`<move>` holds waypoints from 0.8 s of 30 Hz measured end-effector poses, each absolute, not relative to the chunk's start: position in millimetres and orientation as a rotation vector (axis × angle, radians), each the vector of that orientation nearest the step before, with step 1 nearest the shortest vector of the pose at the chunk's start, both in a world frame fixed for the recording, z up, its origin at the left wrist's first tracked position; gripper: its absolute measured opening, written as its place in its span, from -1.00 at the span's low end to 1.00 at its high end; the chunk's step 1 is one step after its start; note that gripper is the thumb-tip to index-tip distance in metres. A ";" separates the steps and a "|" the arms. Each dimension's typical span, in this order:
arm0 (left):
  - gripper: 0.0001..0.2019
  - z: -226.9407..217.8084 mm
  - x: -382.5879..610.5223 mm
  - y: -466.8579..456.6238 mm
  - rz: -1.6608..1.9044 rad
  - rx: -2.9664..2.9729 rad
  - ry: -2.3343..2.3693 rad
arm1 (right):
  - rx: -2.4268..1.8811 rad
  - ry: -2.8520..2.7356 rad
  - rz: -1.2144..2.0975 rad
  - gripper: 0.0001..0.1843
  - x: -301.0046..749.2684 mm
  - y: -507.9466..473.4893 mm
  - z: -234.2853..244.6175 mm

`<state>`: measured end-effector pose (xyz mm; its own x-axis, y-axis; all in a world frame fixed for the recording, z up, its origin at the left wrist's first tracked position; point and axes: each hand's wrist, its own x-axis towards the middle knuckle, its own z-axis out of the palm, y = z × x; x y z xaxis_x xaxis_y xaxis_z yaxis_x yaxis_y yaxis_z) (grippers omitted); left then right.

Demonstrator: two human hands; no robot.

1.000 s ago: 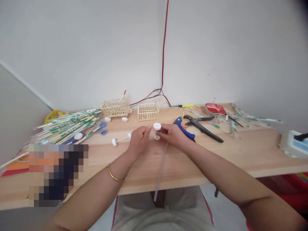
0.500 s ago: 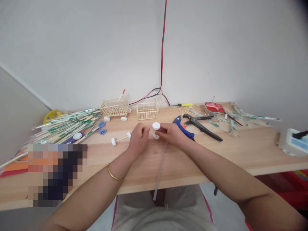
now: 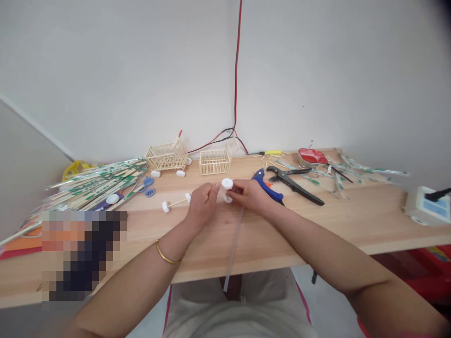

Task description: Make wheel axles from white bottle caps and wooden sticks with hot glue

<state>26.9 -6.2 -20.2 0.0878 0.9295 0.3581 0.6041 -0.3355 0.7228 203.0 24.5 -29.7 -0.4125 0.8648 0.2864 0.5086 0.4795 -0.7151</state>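
My right hand pinches a wheel pair made of two white caps on a short stick, standing upright on the table. One cap is on top and the other is at the bottom, with the stick mostly behind my fingers. Just left of it is my left hand, its fingers curled and the thumb close to the top cap. What it holds, if anything, is hidden. Beside my left hand lies a second wheel pair. A clear glue stick runs from below my right hand past the table's front edge.
Behind stand a stick cart with white wheels and a stick crate. To the right lie a blue glue gun, black-handled cutters and a red-lined dish. Packaged sticks and blue caps are left.
My left thumb is slightly nearer the top cap. My right hand keeps its pinch on the upright wheel pair, and the view has shifted a little.
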 end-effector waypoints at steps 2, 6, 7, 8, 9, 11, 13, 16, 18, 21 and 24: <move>-0.59 -18.9 27.4 -7.1 1.138 1.976 1.505 | -1.131 -2.080 0.721 -0.81 202.9 24.1 -29.1; -0.59 -18.1 27.7 -7.2 1.134 1.985 1.504 | -1.136 -2.083 0.693 -0.80 203.3 24.8 -30.7; -0.59 -18.3 27.6 -6.9 1.130 1.983 1.514 | -1.135 -2.083 0.689 -0.80 203.5 25.2 -31.4; -0.60 -18.6 27.5 -6.5 1.128 1.979 1.526 | -1.134 -2.083 0.690 -0.80 203.5 25.6 -32.0; -0.60 -19.1 27.3 -6.0 1.128 1.972 1.541 | -1.132 -2.081 0.694 -0.80 203.6 25.9 -32.6; -0.60 -20.5 26.8 -4.8 1.134 1.960 1.566 | -1.125 -2.074 0.708 -0.81 203.5 26.0 -32.9; -0.61 -22.6 26.4 -3.5 1.149 1.951 1.570 | -1.124 -2.069 0.722 -0.81 203.3 25.6 -32.3; -0.67 -26.1 26.0 -1.6 1.200 1.916 1.539 | -1.136 -2.069 0.727 -0.80 203.0 25.0 -31.1; -0.76 -28.4 26.2 -0.4 1.246 1.874 1.501 | -1.137 -2.070 0.722 -0.80 203.0 25.1 -31.2; -0.86 -31.2 26.8 1.1 1.277 1.822 1.445 | -1.140 -2.074 0.716 -0.80 203.2 25.9 -32.5; -0.87 -32.4 27.4 1.9 1.258 1.823 1.411 | -1.138 -2.085 0.706 -0.80 203.8 26.2 -33.4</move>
